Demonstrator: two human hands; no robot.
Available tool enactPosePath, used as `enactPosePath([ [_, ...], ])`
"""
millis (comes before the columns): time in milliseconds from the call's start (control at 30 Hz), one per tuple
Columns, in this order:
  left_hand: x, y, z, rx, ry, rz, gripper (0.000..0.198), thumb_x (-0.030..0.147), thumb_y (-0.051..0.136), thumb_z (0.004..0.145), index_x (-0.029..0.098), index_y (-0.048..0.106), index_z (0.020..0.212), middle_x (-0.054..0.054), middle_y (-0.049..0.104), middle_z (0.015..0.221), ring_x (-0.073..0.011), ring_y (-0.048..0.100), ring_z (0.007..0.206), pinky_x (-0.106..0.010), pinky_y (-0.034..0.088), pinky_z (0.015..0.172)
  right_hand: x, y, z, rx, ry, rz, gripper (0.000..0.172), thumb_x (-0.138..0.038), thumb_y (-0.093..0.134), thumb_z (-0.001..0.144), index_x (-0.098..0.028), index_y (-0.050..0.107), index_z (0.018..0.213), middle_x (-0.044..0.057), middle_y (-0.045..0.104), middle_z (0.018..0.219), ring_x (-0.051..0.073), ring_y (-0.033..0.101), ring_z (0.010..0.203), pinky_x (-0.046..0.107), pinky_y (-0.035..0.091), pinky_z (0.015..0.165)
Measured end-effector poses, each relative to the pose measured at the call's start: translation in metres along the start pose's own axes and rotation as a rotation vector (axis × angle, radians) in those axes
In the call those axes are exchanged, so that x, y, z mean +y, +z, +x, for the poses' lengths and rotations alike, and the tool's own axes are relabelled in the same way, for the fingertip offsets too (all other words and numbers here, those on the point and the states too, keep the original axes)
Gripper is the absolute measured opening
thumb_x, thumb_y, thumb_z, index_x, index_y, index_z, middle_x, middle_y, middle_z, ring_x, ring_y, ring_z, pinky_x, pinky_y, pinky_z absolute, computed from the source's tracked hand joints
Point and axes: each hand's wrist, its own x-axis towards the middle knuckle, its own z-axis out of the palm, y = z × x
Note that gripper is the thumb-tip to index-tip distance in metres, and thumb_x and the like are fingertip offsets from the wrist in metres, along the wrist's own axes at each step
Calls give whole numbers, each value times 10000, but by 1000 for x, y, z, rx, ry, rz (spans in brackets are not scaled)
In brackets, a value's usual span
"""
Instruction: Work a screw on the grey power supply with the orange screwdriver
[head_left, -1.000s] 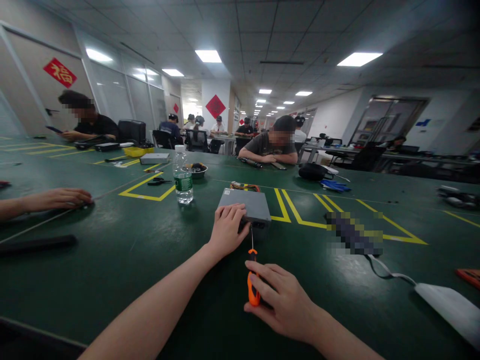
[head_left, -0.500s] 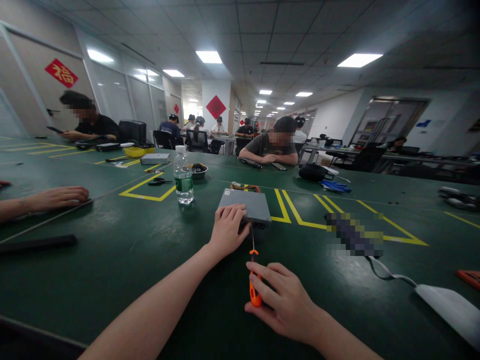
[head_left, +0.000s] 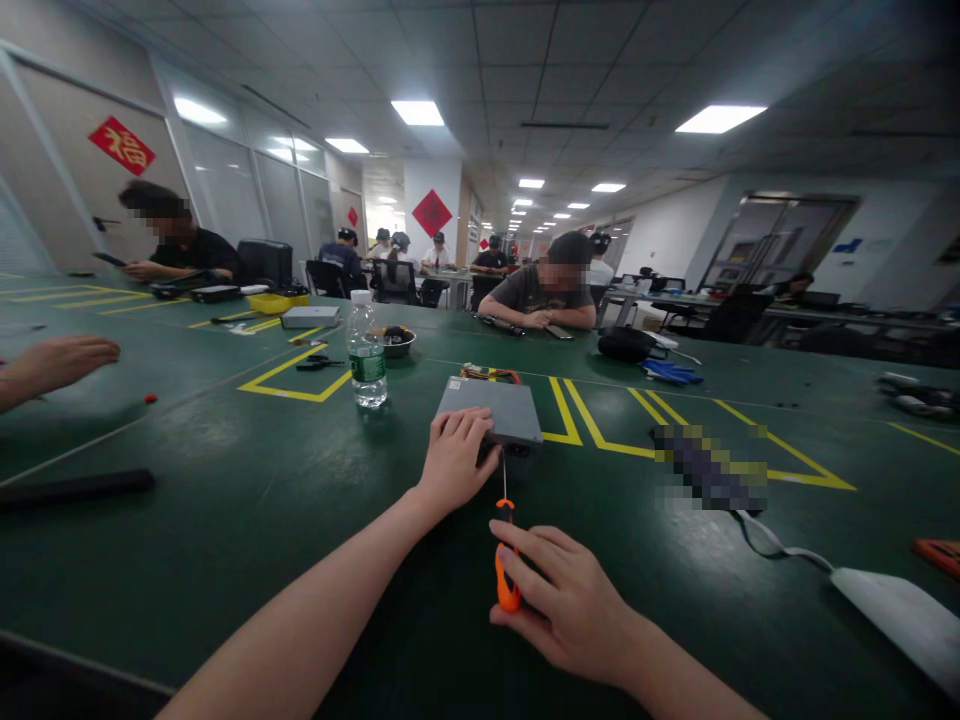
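Note:
A flat grey metal box (head_left: 495, 408) lies on the green table (head_left: 225, 500) in front of me. My left hand (head_left: 454, 460) rests on its near left corner, fingers curled over the edge. My right hand (head_left: 570, 600) is closed round an orange-handled screwdriver (head_left: 505, 560). The thin shaft points away from me and its tip meets the box's near side.
A water bottle (head_left: 366, 350) stands left of the box. Another person's hand (head_left: 56, 362) hovers at the far left, near a small red bit (head_left: 150, 399). A dark bar (head_left: 75, 488) lies left. A white device with cable (head_left: 892, 605) sits right. Several people sit at the far side.
The other person's hand at the left has lifted and pulled back leftward, uncovering a small red bit on the table. My own hands and the screwdriver have barely moved.

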Motion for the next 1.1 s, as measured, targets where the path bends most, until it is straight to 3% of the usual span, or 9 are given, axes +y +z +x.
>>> enactPosePath([
  [167, 1, 0, 0, -4, -1, -7, 223, 287, 521, 826, 225, 522, 1040, -34, 567, 1217, -213, 452, 1156, -408, 273, 984, -1, -2, -4, -41, 108, 79, 349, -365, 515, 864, -107, 498, 1097, 187, 561, 1163, 245, 566, 1044, 366, 500, 839],
  [300, 1, 0, 0, -4, -3, -10, 221, 284, 522, 824, 224, 525, 1037, -40, 568, 1215, -216, 454, 1156, -410, 271, 986, -4, -8, -1, -146, 77, 34, 415, -312, 522, 853, -140, 468, 1227, 178, 536, 1201, 256, 566, 1039, 376, 504, 816],
  [567, 1, -2, 0, 1, -2, 0, 225, 279, 529, 819, 230, 527, 1039, -32, 570, 1212, -210, 458, 1153, -405, 282, 982, -1, -1, -1, 20, 13, 12, 286, -346, 498, 889, -113, 543, 1049, 182, 603, 1108, 227, 603, 952, 355, 515, 769],
  [800, 2, -1, 0, -1, 2, 18, 220, 280, 528, 820, 229, 528, 1033, -31, 569, 1213, -210, 458, 1154, -405, 286, 981, -3, -8, 1, -148, 66, 49, 379, -317, 485, 887, -128, 476, 1215, 183, 539, 1206, 257, 567, 1039, 383, 505, 815],
  [1100, 0, 1, 0, -9, 1, 8, 241, 293, 523, 824, 223, 511, 1054, -27, 565, 1220, -206, 452, 1158, -404, 274, 983, 2, -4, -1, 101, 16, 24, 317, -335, 474, 907, -102, 476, 1121, 200, 580, 1134, 238, 594, 982, 372, 515, 779],
])
